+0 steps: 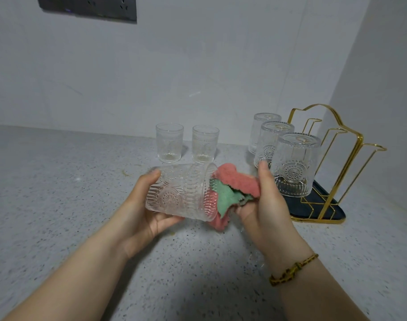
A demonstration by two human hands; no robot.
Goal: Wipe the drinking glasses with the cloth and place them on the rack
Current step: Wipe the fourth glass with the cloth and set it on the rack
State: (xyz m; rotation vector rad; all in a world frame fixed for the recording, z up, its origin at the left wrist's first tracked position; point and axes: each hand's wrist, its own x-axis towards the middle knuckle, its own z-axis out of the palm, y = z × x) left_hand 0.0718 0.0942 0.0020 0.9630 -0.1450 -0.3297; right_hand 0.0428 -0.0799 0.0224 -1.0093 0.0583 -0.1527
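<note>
My left hand [142, 212] grips an embossed clear drinking glass [181, 191] lying sideways above the counter, its mouth facing right. My right hand [265, 205] holds a pink and green cloth [234, 184] bunched at the glass's mouth, part of it inside the rim. Two more glasses [169, 142] [205, 143] stand upright on the counter behind. On the gold wire rack [336, 163] at the right, three glasses [295, 165] [270, 144] [259, 128] hang upside down on the left row of prongs.
The rack stands on a dark tray [322, 212] near the right wall; its right prongs [369, 149] are bare. The speckled grey counter [59, 193] stretches left. A dark socket panel [86, 8] sits high on the back wall.
</note>
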